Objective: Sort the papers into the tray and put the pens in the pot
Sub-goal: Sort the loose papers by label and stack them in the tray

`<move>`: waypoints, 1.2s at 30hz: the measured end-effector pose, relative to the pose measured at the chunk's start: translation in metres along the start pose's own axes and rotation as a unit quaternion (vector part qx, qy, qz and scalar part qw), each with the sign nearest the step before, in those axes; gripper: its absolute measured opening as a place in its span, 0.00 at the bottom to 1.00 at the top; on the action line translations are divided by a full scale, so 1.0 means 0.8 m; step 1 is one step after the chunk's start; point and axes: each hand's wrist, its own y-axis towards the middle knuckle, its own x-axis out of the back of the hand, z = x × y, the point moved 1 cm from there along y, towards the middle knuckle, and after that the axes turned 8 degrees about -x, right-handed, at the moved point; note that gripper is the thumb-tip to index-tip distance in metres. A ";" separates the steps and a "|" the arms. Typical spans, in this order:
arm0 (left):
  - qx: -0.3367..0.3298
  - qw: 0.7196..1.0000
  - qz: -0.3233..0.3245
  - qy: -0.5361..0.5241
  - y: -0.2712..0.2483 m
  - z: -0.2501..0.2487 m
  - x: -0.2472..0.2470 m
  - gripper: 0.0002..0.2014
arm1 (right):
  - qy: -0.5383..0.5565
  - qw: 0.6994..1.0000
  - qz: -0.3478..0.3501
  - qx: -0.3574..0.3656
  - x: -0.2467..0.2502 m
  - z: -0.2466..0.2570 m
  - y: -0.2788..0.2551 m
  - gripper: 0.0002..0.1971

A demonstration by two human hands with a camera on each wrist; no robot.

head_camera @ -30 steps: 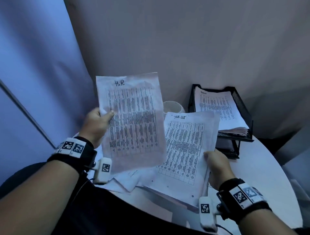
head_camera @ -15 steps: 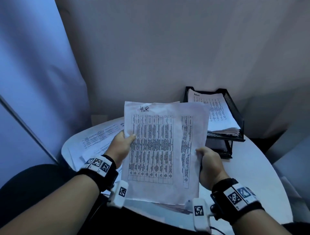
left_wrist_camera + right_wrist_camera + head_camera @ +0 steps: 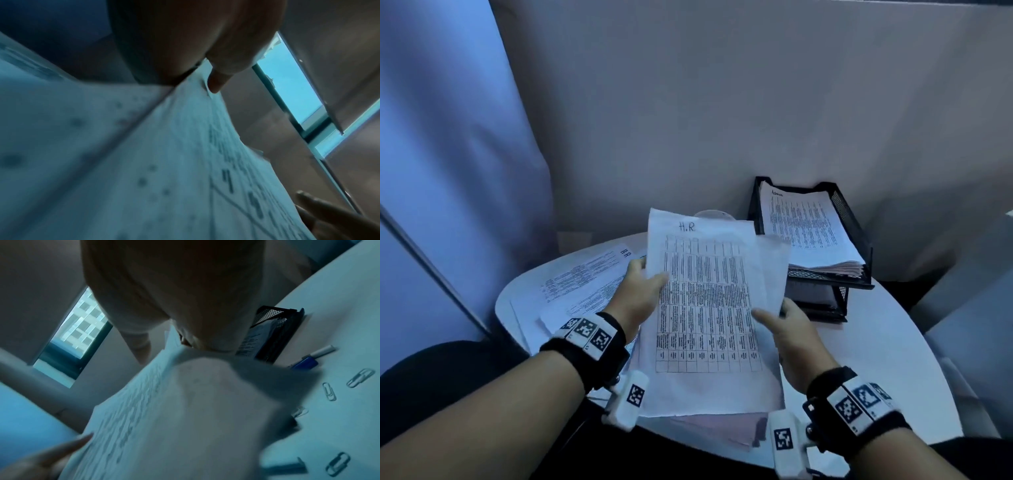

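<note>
I hold a stack of printed sheets upright over the table; the front sheet (image 3: 709, 308) is headed "H.R.". My left hand (image 3: 645, 284) pinches its left edge, thumb in front. At the right edge my right hand (image 3: 774, 311) pinches the stack, thumb on the front. A second sheet (image 3: 774, 270) shows behind on the right. The black mesh tray (image 3: 858, 226) stands at the back right with a pile of papers in its top tier. The white pot (image 3: 714, 215) peeks above the held sheet. A blue pen (image 3: 308, 361) with a white cap lies near the tray (image 3: 273, 318).
More printed sheets (image 3: 585, 277) lie spread on the left of the round white table (image 3: 876, 359), and a pinkish pile (image 3: 722, 428) lies under the held stack. Several paper clips (image 3: 329, 391) lie by the pen. A wall stands close behind.
My left hand brought the raised H.R. sheet down and right onto the stack in my right hand. Both hands now hold it, and the front sheet has slid left.
</note>
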 end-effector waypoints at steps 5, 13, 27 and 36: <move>-0.015 0.994 0.106 0.006 0.004 -0.012 0.011 0.21 | -0.024 1.000 0.001 0.010 -0.016 -0.007 -0.014 0.16; -0.009 0.985 0.150 0.085 0.022 0.002 0.070 0.10 | 0.037 0.999 -0.012 0.005 -0.057 -0.017 0.006 0.17; -0.099 0.983 -0.136 0.077 0.087 -0.060 0.257 0.08 | -0.185 0.973 -0.089 -0.106 -0.174 -0.105 0.123 0.11; -0.074 0.984 -0.152 0.048 0.097 -0.057 0.275 0.19 | -0.172 0.953 -0.159 -0.190 -0.201 -0.131 0.219 0.17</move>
